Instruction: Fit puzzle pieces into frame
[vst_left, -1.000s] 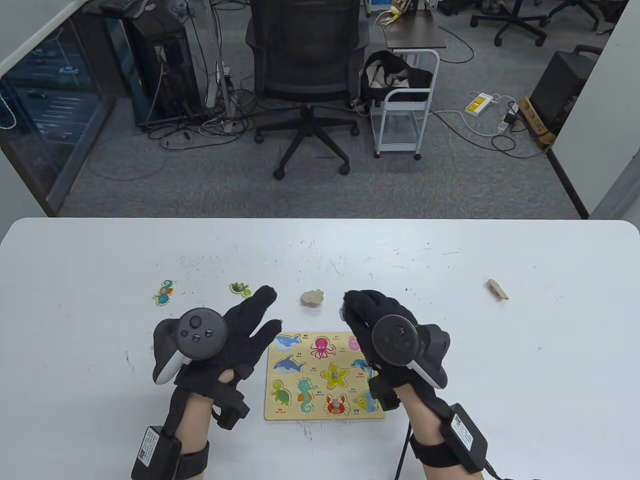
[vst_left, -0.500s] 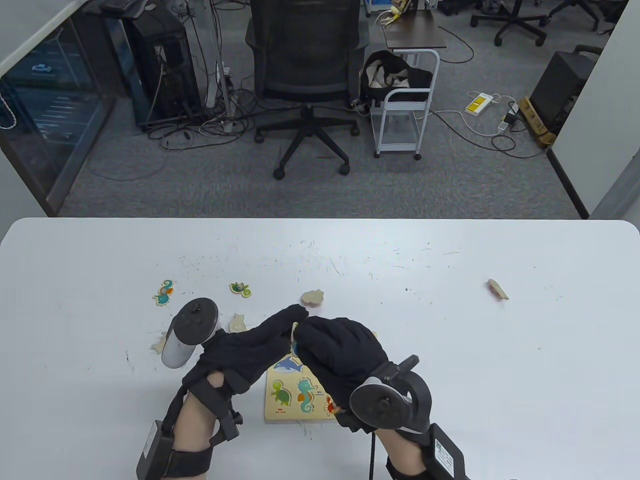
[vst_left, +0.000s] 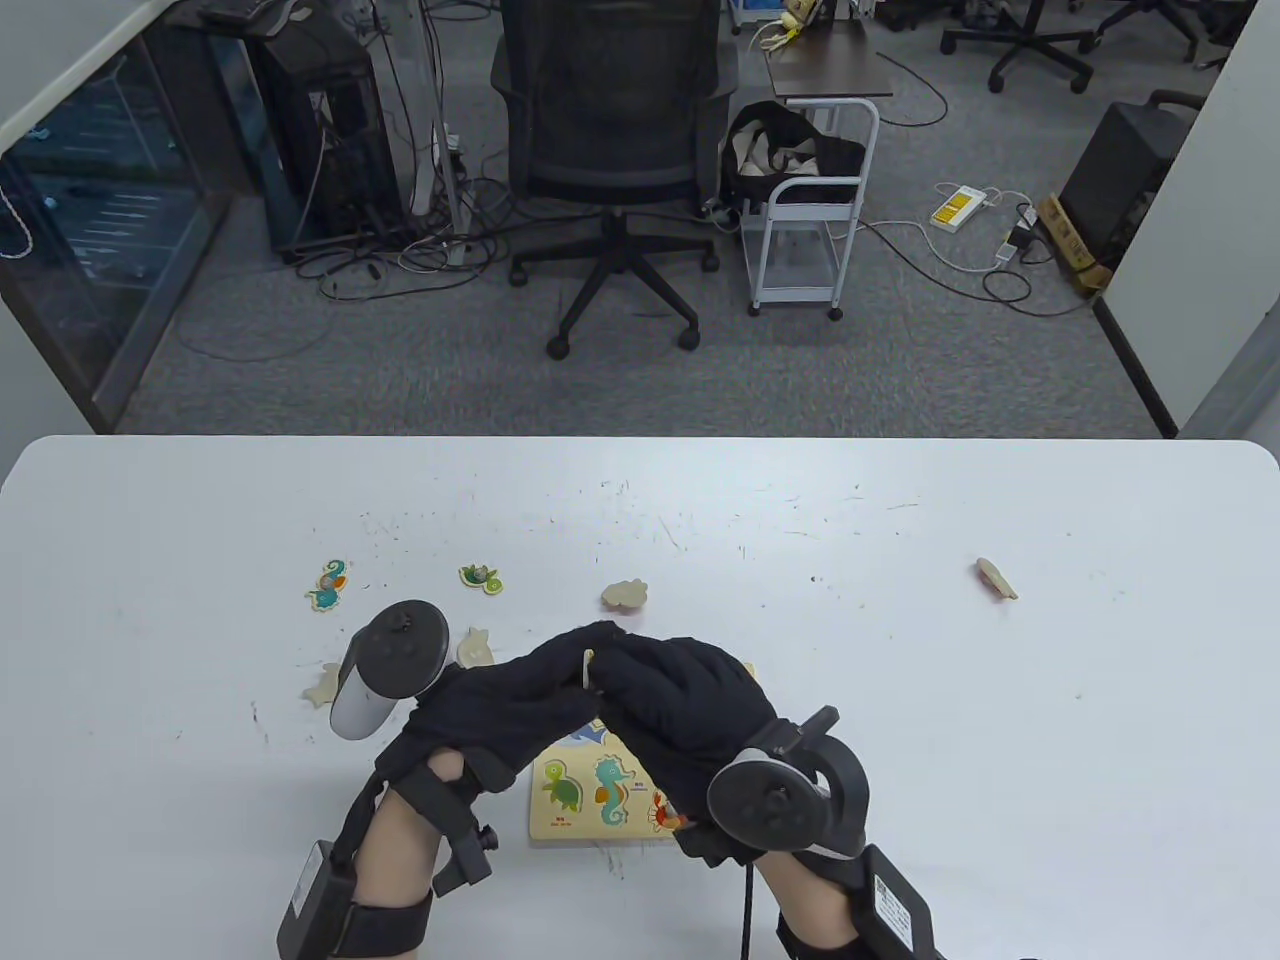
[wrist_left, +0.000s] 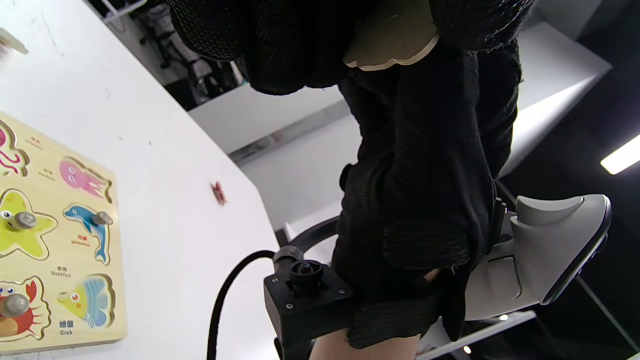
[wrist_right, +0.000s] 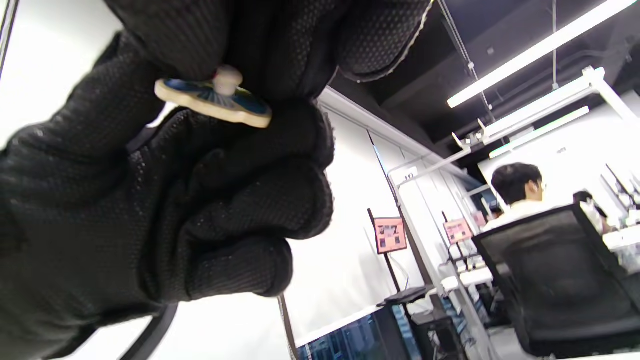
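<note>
The wooden puzzle frame (vst_left: 570, 812) lies near the table's front edge, partly covered by my hands. It also shows in the left wrist view (wrist_left: 55, 240), with starfish, dolphin, crab and fish pieces seated in it. My left hand (vst_left: 572, 662) and right hand (vst_left: 628, 668) meet above the frame's far left corner. Together they hold one small puzzle piece (vst_left: 587, 668) on edge between the fingertips. Its bare wooden back shows in the left wrist view (wrist_left: 390, 42). Its blue painted face and peg show in the right wrist view (wrist_right: 215, 97).
Loose pieces lie on the table: a seahorse (vst_left: 327, 585), a turtle (vst_left: 481, 577), and bare-wood ones behind the frame (vst_left: 625, 595), by the left tracker (vst_left: 475, 647), farther left (vst_left: 322, 685) and far right (vst_left: 996, 578). An office chair (vst_left: 610, 150) stands beyond the table.
A second ago the left hand lay spread beside the frame and the right hand was over its right side. They came together over the frame's far left corner, holding a piece, and have since barely moved.
</note>
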